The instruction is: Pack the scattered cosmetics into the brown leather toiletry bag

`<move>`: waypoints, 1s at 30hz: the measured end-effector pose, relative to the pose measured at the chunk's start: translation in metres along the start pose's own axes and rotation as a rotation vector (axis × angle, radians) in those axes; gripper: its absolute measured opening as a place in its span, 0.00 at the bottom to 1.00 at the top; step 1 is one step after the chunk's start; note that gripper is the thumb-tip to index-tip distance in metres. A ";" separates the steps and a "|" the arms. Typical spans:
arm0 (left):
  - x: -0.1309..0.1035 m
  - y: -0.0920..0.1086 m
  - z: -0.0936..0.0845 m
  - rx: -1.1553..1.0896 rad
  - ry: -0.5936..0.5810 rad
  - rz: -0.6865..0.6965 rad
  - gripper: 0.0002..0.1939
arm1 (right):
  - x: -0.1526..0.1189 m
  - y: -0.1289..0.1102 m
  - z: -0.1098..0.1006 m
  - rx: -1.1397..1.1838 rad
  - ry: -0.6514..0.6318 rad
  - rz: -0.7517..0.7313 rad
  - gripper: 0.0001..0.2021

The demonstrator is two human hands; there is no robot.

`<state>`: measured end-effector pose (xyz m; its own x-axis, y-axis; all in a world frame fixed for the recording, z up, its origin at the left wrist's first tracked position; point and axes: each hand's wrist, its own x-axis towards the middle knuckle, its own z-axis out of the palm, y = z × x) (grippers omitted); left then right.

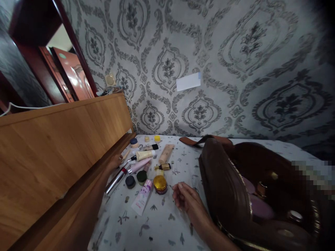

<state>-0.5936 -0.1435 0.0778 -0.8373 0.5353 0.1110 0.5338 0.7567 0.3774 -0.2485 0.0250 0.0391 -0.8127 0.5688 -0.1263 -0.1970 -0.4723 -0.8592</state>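
My left hand (pixel 115 162) is at the left edge of the cloth, its fingers closed at the lower end of a slender beige stick (pixel 126 154) whose kind I cannot make out. Beside it lie a cream squeeze tube (pixel 145 155), a pink tapered tube (pixel 140 165) and a silver-and-red tube (pixel 117 178). My right hand (pixel 186 197) rests palm inward with fingers loosely curled; nothing shows in it. Left of it stands a gold-lidded jar (pixel 160 184). A white-and-purple tube (pixel 142 197) and two dark-lidded pots (pixel 141 177) lie nearby.
A brown handbag (pixel 222 181) gapes at the right, with several items inside and its strap toward the wall. A wooden headboard (pixel 65 139) borders the left. At the back are a navy-lidded jar (pixel 134 143), a yellow-lidded pot (pixel 157 139) and a beige tube (pixel 166 153).
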 end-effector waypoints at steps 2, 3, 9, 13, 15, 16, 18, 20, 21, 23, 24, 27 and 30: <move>-0.001 0.000 0.000 0.010 -0.003 0.011 0.19 | 0.000 0.000 0.000 -0.006 0.002 -0.003 0.30; -0.001 0.000 0.001 0.018 -0.004 0.018 0.19 | 0.000 0.000 0.000 -0.009 0.003 -0.006 0.30; -0.001 0.007 0.010 0.072 -0.005 0.075 0.18 | 0.001 0.004 -0.002 -0.013 -0.008 -0.022 0.30; 0.000 0.018 0.021 0.087 -0.045 0.136 0.16 | 0.000 0.002 -0.002 -0.011 -0.012 -0.024 0.30; 0.000 0.021 0.024 0.081 -0.076 0.162 0.15 | -0.001 0.000 -0.001 -0.012 -0.010 -0.015 0.30; 0.000 0.022 0.025 0.075 -0.093 0.173 0.15 | -0.001 -0.001 -0.001 -0.013 -0.010 -0.012 0.30; -0.003 0.021 0.024 0.055 -0.135 0.193 0.15 | -0.002 -0.001 0.000 -0.015 -0.014 -0.011 0.30; -0.006 0.019 0.022 0.028 -0.181 0.204 0.16 | -0.001 -0.001 0.000 -0.015 -0.014 -0.011 0.31; -0.008 0.017 0.021 0.015 -0.200 0.204 0.17 | -0.001 -0.001 0.000 -0.015 -0.013 -0.009 0.31; -0.011 0.015 0.022 -0.003 -0.217 0.195 0.16 | 0.000 0.000 0.000 -0.014 -0.014 -0.006 0.31; -0.012 0.015 0.023 -0.008 -0.216 0.186 0.14 | 0.000 0.001 -0.001 -0.014 -0.018 -0.008 0.30; -0.009 0.017 0.029 -0.009 -0.202 0.141 0.12 | 0.000 0.002 -0.002 -0.017 -0.031 -0.031 0.29; -0.004 0.022 0.035 -0.020 -0.183 0.082 0.14 | -0.001 0.003 -0.003 -0.029 -0.031 -0.046 0.29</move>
<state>-0.5742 -0.1158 0.0536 -0.7546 0.6556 -0.0259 0.5956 0.7011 0.3921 -0.2465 0.0251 0.0356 -0.8198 0.5681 -0.0712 -0.2192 -0.4263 -0.8776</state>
